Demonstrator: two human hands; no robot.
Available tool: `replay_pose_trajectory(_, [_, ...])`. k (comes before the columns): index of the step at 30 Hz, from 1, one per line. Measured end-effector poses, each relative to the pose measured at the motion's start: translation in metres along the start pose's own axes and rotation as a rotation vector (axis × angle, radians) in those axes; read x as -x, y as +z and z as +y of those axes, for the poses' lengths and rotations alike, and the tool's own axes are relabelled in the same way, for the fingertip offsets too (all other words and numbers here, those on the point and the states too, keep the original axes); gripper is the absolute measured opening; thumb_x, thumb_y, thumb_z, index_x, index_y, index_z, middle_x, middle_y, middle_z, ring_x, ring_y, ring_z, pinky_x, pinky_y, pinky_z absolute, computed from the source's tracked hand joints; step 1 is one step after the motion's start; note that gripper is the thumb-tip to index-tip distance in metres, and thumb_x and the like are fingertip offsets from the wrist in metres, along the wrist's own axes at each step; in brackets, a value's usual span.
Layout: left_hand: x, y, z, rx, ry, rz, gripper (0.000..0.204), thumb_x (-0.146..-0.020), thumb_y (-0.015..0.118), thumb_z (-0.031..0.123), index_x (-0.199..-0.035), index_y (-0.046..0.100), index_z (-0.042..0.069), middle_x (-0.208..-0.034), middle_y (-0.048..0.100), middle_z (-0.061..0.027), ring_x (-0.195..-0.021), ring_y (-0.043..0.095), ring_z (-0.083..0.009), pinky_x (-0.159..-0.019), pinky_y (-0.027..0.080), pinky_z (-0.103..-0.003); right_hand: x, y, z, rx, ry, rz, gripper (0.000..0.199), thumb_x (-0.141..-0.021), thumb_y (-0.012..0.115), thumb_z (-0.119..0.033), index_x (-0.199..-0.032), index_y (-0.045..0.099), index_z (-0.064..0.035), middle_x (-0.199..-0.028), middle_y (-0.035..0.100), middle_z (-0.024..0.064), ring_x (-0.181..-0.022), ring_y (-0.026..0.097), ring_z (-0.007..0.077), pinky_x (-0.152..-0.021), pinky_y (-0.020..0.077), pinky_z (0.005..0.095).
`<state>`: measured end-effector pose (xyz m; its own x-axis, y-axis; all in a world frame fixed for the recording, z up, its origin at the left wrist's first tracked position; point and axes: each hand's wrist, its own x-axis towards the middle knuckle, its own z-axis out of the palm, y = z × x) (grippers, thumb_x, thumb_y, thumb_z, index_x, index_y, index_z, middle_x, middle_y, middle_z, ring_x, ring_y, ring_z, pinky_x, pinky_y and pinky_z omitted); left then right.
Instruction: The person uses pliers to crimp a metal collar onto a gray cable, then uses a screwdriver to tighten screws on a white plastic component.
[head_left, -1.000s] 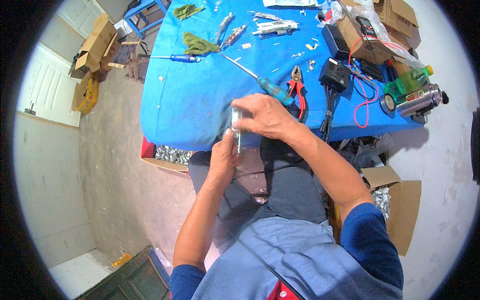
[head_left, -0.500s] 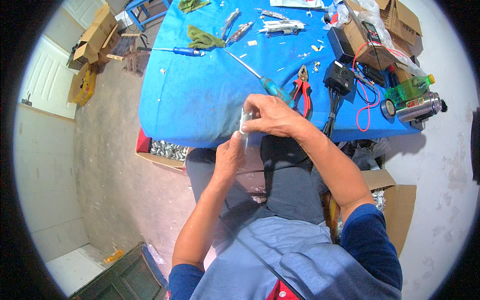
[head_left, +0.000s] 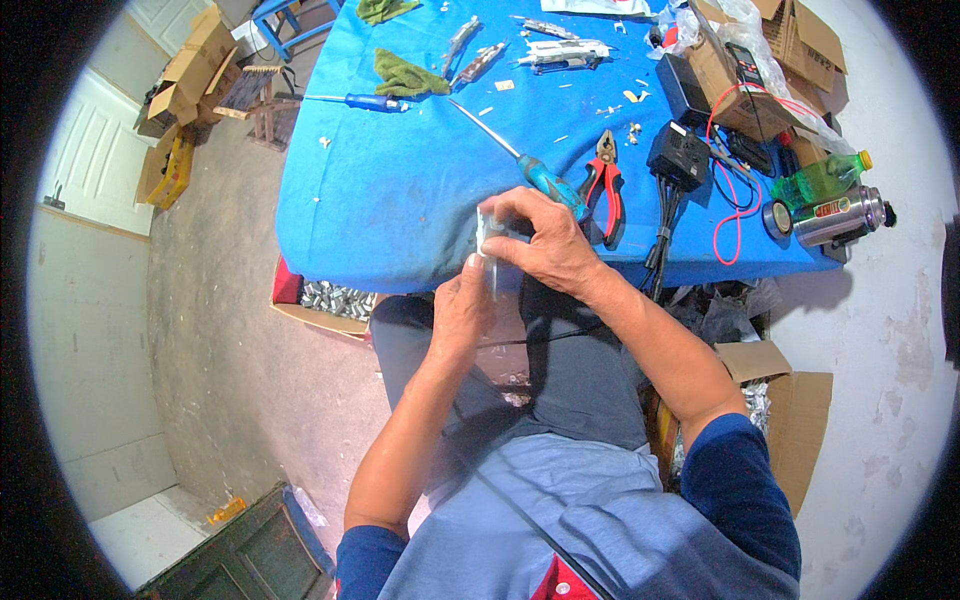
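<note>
Just off the front edge of the blue-covered table, both hands hold one small, narrow part, white and clear or silvery (head_left: 482, 233); its exact kind is too small to tell. My left hand (head_left: 462, 305) pinches its lower end, thumb on top. My right hand (head_left: 545, 240) curls over the upper end, thumb and forefinger closed on it. Closest to my right hand lie a teal-handled screwdriver (head_left: 545, 182) and red-handled pliers (head_left: 604, 190), jaws pointing away. A blue screwdriver (head_left: 365, 102) and an olive cloth (head_left: 412, 74) rest farther left.
White strip-shaped assemblies (head_left: 565, 52) lie at the back of the blue tablecloth (head_left: 390, 170). To the right stand a black power box (head_left: 678, 152) with cables, a green bottle (head_left: 825, 178) and a steel flask (head_left: 838, 215). Boxes of small metal parts (head_left: 335, 300) sit below the table.
My right hand has shifted slightly, with thumb and forefinger now spread a little more along the part. My left hand has barely moved and keeps its pinch.
</note>
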<state>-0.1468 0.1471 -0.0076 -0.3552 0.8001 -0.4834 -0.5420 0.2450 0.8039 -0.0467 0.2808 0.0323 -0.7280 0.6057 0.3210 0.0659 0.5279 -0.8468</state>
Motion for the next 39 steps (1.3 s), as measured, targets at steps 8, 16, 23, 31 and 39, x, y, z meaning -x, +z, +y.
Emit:
replay_pose_trajectory(8, [-0.001, 0.01, 0.017, 0.014, 0.046, 0.001, 0.048, -0.096, 0.052, 0.053, -0.066, 0.036, 0.019, -0.056, 0.027, 0.0077, -0.045, 0.025, -0.0067, -0.043, 0.02, -0.025, -0.003, 0.018, 0.001, -0.633, 0.315, 0.23, 0.022, -0.083, 0.071, -0.001, -0.096, 0.053, -0.0025, -0.098, 0.067, 0.0118, -0.089, 0.063, 0.0133, -0.077, 0.0535, 0.0268])
replay_pose_trajectory(16, [0.001, 0.02, 0.025, -0.004, 0.051, 0.011, 0.047, -0.097, 0.051, 0.05, -0.065, 0.036, 0.018, -0.057, 0.028, 0.0068, -0.047, 0.026, -0.0072, -0.044, 0.021, -0.025, -0.003, 0.021, -0.002, -0.464, 0.284, 0.343, 0.021, -0.083, 0.07, -0.002, -0.095, 0.053, -0.0014, -0.089, 0.067, 0.0075, -0.08, 0.062, 0.0102, -0.069, 0.0515, 0.0254])
replay_pose_trajectory(23, [0.009, 0.005, 0.008, -0.297, 0.052, 0.009, 0.044, -0.097, 0.048, 0.042, -0.077, 0.056, 0.003, -0.066, 0.048, -0.0008, -0.056, 0.041, -0.0096, -0.05, 0.033, -0.027, -0.024, 0.003, 0.02, -0.565, 0.424, 0.537, 0.019, -0.09, 0.066, -0.009, -0.099, 0.05, -0.0052, -0.095, 0.068, 0.0105, -0.082, 0.066, 0.0145, -0.07, 0.0528, 0.0257])
replay_pose_trajectory(31, [0.035, 0.008, 0.009, 0.16, 0.025, -0.011, 0.044, -0.098, 0.052, 0.043, -0.065, 0.038, 0.017, -0.053, 0.027, 0.0065, -0.042, 0.026, -0.0076, -0.041, 0.022, -0.025, -0.018, -0.01, -0.03, -1.096, 0.498, 0.297, 0.012, -0.093, 0.058, -0.015, -0.102, 0.054, -0.0074, -0.102, 0.066, 0.0134, -0.091, 0.067, 0.0221, -0.075, 0.0555, 0.0345])
replay_pose_trajectory(39, [0.052, 0.0, -0.008, 0.226, 0.02, -0.259, 0.05, -0.1, 0.043, 0.047, -0.062, 0.035, 0.017, -0.048, 0.029, 0.003, -0.041, 0.024, -0.0097, -0.042, 0.022, -0.026, 0.078, -0.005, -0.058, -0.665, 0.738, 0.122, 0.024, -0.092, 0.064, -0.03, -0.094, 0.063, -0.0063, -0.067, 0.056, -0.0014, -0.052, 0.051, 0.0063, -0.044, 0.0415, 0.0221])
